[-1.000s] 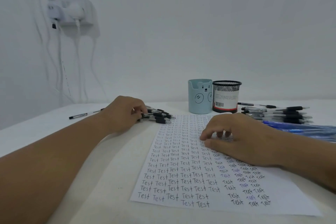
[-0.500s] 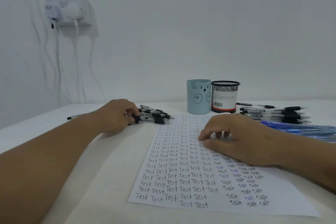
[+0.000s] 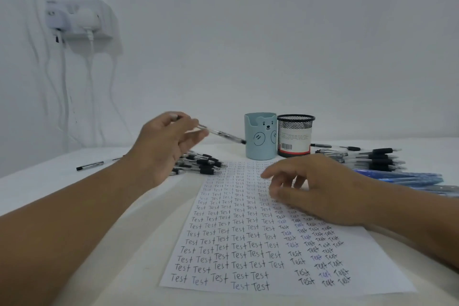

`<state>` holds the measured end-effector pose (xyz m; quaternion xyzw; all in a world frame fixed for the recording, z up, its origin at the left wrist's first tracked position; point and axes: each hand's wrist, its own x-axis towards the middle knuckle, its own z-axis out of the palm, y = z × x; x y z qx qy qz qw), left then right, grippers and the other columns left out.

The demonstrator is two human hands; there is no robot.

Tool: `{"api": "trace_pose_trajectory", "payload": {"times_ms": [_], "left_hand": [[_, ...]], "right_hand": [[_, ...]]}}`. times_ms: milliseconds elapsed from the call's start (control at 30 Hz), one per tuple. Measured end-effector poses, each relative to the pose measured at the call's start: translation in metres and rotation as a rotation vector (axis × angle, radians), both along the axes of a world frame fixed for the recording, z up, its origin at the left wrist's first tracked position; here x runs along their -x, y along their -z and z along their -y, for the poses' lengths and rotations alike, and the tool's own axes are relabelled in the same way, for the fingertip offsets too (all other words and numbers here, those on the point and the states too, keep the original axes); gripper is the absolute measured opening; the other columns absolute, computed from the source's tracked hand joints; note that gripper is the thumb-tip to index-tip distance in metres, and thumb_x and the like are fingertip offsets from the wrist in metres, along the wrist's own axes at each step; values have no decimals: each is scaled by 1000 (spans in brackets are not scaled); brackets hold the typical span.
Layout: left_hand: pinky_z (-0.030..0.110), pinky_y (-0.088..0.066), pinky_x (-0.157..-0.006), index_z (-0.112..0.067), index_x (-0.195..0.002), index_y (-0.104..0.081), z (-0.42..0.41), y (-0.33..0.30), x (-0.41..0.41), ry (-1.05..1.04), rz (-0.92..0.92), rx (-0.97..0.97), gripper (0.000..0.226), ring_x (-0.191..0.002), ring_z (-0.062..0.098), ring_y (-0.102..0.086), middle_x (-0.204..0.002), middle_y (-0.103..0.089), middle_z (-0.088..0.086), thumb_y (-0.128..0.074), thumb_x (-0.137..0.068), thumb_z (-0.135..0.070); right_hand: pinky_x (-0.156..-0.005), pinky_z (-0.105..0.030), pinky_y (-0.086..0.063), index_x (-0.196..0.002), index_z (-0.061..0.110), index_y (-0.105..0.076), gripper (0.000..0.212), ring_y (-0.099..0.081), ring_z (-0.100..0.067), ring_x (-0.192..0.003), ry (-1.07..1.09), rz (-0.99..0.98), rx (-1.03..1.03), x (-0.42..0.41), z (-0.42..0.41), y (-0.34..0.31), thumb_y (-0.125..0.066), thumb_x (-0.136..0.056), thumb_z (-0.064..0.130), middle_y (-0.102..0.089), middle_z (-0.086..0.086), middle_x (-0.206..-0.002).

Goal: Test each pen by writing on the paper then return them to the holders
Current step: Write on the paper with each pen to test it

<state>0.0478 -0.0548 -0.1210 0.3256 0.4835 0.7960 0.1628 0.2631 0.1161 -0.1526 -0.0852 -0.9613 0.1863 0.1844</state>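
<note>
My left hand (image 3: pixel 165 146) is raised above the table and pinches a clear black-tipped pen (image 3: pixel 223 135) that points right toward the light blue bear holder (image 3: pixel 260 136). Beside that holder stands a black mesh holder (image 3: pixel 295 135). Under my left hand lies a pile of black pens (image 3: pixel 201 165). A sheet of paper (image 3: pixel 248 238) covered with the word "Test" lies in the middle. My right hand (image 3: pixel 313 190) hovers over the paper's upper right part with loosely bent fingers and holds nothing.
More black pens (image 3: pixel 372 158) and blue pens (image 3: pixel 402 177) lie in heaps at the right. A single black pen (image 3: pixel 90 165) lies at the far left of the white table. A wall socket with cables (image 3: pixel 77 20) hangs at the upper left.
My left hand has lifted off the left pile with one pen and moved up and right toward the holders. My right hand's fingers have risen slightly off the paper.
</note>
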Motion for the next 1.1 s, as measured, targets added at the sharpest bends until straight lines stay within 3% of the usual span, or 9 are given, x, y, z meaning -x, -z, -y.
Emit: {"api": "trace_pose_trajectory", "payload": {"times_ms": [100,267,400,500,733,867,933,1033,1100], "left_hand": [[22,-60,-72,-6,-82,-58,-5,7,-21,197,26,51,17,-87,29,-76,-83,-72,17,-69,-74,3],[30,-62,-77,0,-83,-65,-11,18,-35,250,-207,275,20,-98,37,-74,-88,-74,21,-78,-70,-8],[32,-57,-82,-9,-93,-73,-10,24,-46,140,-528,467,21,-88,26,-76,-85,-78,13,-81,-76,-17],[32,-52,-79,-21,-87,-78,-12,25,-52,99,-583,488,11,-85,24,-75,-84,-79,5,-83,-78,-17],[47,-56,-88,-24,-83,-78,-10,29,-57,48,-626,457,12,-85,23,-75,-86,-79,2,-83,-77,-15],[47,-54,-88,-23,-87,-78,-14,28,-61,64,-607,394,17,-91,33,-73,-86,-79,3,-80,-72,-30],[49,-55,-97,-20,-88,-78,-15,28,-65,81,-626,364,19,-91,27,-75,-86,-79,4,-78,-72,-30],[49,-55,-99,-18,-96,-77,-15,29,-72,135,-709,391,24,-94,20,-75,-91,-79,2,-77,-76,-30],[49,-55,-99,-27,-102,-77,-13,30,-71,163,-771,471,28,-99,17,-74,-101,-78,-4,-74,-78,-40]], "right_hand": [[-82,-27,-54,-129,40,-57,31,-67,0,-83,22,-111,308,0,-1,0,-54,-98,42,-74,14,-97],[-67,-33,-51,-106,14,-69,27,-63,-25,-73,-18,-431,819,3,-5,-7,-43,-106,25,-76,-11,-92],[-61,-29,-51,-112,4,-66,34,-63,-23,-66,-106,-408,1104,1,-6,-13,-44,-103,28,-72,-14,-89],[-62,-29,-53,-113,4,-67,40,-65,-23,-67,-189,-334,1267,-3,-7,-18,-46,-97,33,-73,-13,-89],[-61,-25,-56,-102,5,-71,31,-66,-19,-63,-249,-350,1309,-4,-8,-16,-56,-83,26,-73,-13,-81],[-63,-32,-53,-109,8,-67,48,-64,-26,-65,-267,-328,1212,-5,-6,-17,-52,-89,50,-72,-14,-87],[-64,-33,-50,-109,8,-66,60,-63,-25,-65,-240,-294,1061,-4,-1,-13,-59,-81,59,-71,-14,-86],[-61,-30,-48,-87,9,-67,31,-59,-21,-63,-229,-284,840,-3,4,-6,-85,-75,31,-67,-8,-73],[-54,-27,-41,-70,13,-57,27,-49,-21,-56,-209,-310,844,-4,2,-6,-83,-76,11,-54,-6,-62]]}}
